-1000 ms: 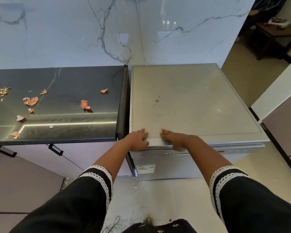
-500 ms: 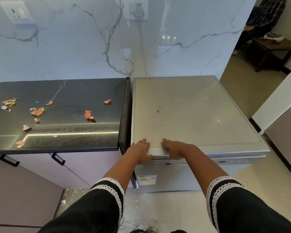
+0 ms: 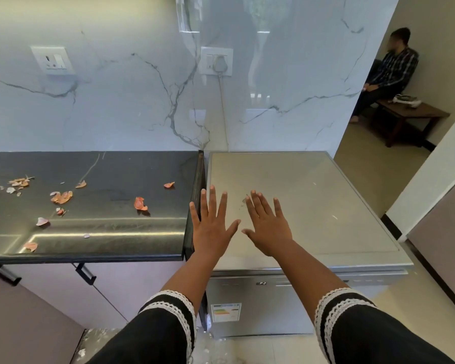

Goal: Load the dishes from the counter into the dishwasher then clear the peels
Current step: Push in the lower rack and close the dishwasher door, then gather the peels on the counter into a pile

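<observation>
Now your left hand (image 3: 212, 227) and right hand (image 3: 268, 227) are both flat with fingers spread, holding nothing — over the dishwasher (image 3: 294, 206) top near its front-left corner | dishwasher door closed | peels (image 3: 61, 197) scattered across the dark desk (image 3: 111, 240) — mostly toward its left edge.

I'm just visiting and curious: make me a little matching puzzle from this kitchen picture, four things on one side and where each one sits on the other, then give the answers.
Things:
1. peels
2. energy sticker
3. plug
4. both hands, left hand and right hand

Places:
A. on the marble wall
B. spread open above the dishwasher top
C. scattered on the dark counter
D. on the dishwasher's closed front

Pairs: 1-C, 2-D, 3-A, 4-B
</observation>
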The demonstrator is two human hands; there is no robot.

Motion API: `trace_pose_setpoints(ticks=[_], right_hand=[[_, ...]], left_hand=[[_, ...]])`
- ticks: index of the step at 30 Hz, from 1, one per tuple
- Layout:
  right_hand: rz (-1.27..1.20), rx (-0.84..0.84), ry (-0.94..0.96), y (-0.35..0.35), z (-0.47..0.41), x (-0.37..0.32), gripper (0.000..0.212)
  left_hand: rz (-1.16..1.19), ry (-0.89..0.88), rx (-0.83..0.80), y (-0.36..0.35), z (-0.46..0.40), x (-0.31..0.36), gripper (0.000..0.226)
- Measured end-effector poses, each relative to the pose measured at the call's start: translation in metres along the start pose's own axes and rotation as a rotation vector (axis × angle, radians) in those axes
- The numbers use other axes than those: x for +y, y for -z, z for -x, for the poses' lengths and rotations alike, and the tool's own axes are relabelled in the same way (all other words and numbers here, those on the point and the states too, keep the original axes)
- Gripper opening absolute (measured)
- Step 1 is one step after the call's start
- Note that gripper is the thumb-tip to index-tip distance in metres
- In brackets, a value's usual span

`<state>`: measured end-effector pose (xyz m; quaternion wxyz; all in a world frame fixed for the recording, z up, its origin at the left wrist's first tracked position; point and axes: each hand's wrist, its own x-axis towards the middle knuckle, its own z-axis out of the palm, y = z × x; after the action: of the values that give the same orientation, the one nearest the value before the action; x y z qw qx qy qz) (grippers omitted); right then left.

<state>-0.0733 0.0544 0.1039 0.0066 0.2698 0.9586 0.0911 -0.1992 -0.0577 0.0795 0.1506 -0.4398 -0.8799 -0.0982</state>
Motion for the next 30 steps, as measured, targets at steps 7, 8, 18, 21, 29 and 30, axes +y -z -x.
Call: trace_pose_setpoints(ticks=[7,8,18,21,29,30], right_hand=[[-0.038,0.18,-0.034,0.014,-0.015,0.009,0.083],[-0.034,0.202,-0.026,0.015,-0.02,0.009,0.083],[-0.028,0.303,-0.008,0.03,-0.056,0.005,0.078],[-0.076,0.285,0.014,0.033,-0.064,-0.003,0.079],[-0.106,0.292,0.13,0.033,-0.08,-0.045,0.081],[-0.129,0.291,0.134,0.032,-0.082,-0.052,0.081]], left_hand=[[0.013,0.062,0.056,0.002,-0.001,-0.016,0.085],[0.011,0.079,0.061,0.003,-0.004,-0.019,0.086],[-0.011,0.151,0.087,0.021,-0.024,-0.031,0.087],[-0.046,0.152,0.092,0.024,-0.02,-0.038,0.086],[-0.118,0.27,0.028,0.029,0.015,-0.069,0.087],[-0.122,0.275,0.019,0.029,0.022,-0.072,0.086]])
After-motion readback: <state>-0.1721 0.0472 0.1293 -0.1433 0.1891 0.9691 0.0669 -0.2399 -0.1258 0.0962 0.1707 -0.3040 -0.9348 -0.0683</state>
